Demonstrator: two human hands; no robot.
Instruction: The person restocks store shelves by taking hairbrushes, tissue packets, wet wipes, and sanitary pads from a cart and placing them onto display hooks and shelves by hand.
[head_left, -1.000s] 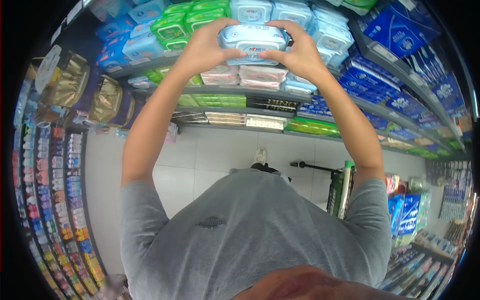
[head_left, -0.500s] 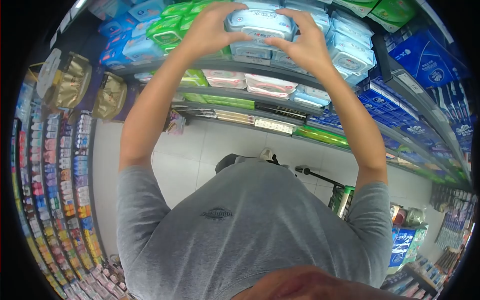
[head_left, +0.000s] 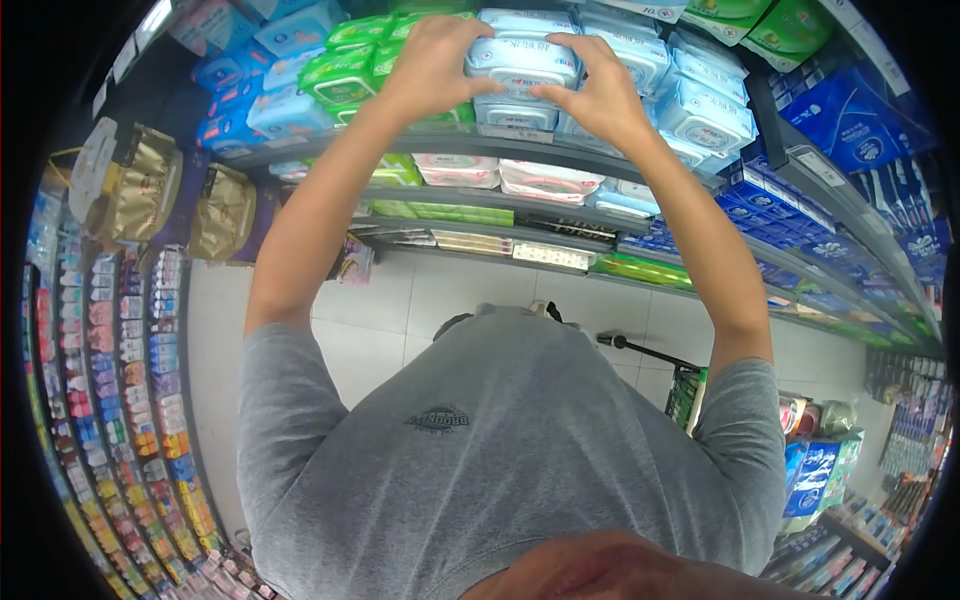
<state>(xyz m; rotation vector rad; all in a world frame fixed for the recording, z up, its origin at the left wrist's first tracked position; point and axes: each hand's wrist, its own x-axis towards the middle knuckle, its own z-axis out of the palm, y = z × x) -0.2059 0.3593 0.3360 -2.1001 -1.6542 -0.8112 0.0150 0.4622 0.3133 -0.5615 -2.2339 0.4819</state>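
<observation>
A light-blue pack of wet wipes (head_left: 522, 62) sits at the front of a stack on the upper shelf, held between my two hands. My left hand (head_left: 437, 68) is at its left end, fingers over the top edge and thumb on the front lower edge. At the right end, my right hand (head_left: 602, 92) grips it the same way, its thumb near the lower front. Another light-blue pack (head_left: 515, 115) lies directly beneath it. Green packs of wipes (head_left: 338, 78) stand to the left, partly behind my left hand.
More light-blue packs (head_left: 705, 112) are stacked to the right. A dark shelf edge (head_left: 440, 143) runs below, above lower shelves with pink-and-white packs (head_left: 548, 182). Gold bags (head_left: 222, 212) hang at the left. A cart with a green handle (head_left: 686, 395) stands by my right side.
The view has shifted slightly, and shelf, hands and pack appear a little lower in it. Both hands keep their hold on the same pack, which looks slightly farther away.
</observation>
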